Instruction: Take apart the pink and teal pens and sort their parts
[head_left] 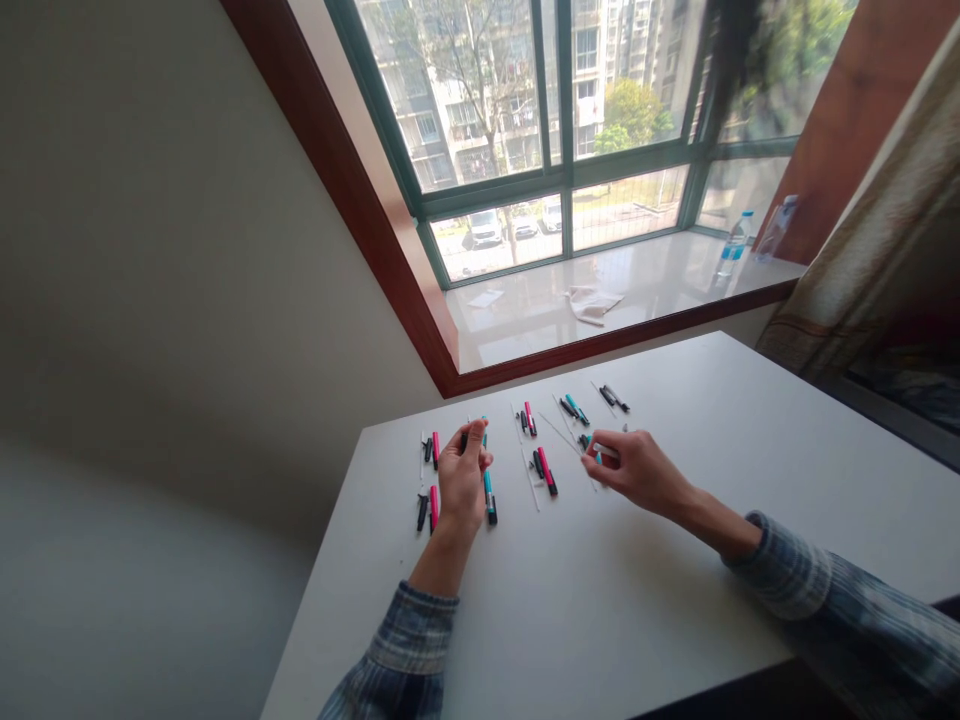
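My left hand (463,480) is closed in a pinch above the left part of the white table (570,590). A small dark piece shows at its fingertips, too small to name. My right hand (634,468) pinches a thin pale rod (559,432) that slants up and left from the fingers. Taken-apart pens lie in small groups around both hands. Near the left hand are a pink pen barrel (433,505) and a teal pen barrel (490,495). Another pink barrel (547,470), with black parts beside it, lies between the hands. The right hand partly hides a further teal piece.
Farther back lie a teal pen (577,408) and black pen parts (615,398). Behind the table, a window sill (517,335) holds a crumpled cloth (592,303) and a water bottle (735,245). A wall (187,350) rises on the left; a curtain (847,240) hangs on the right.
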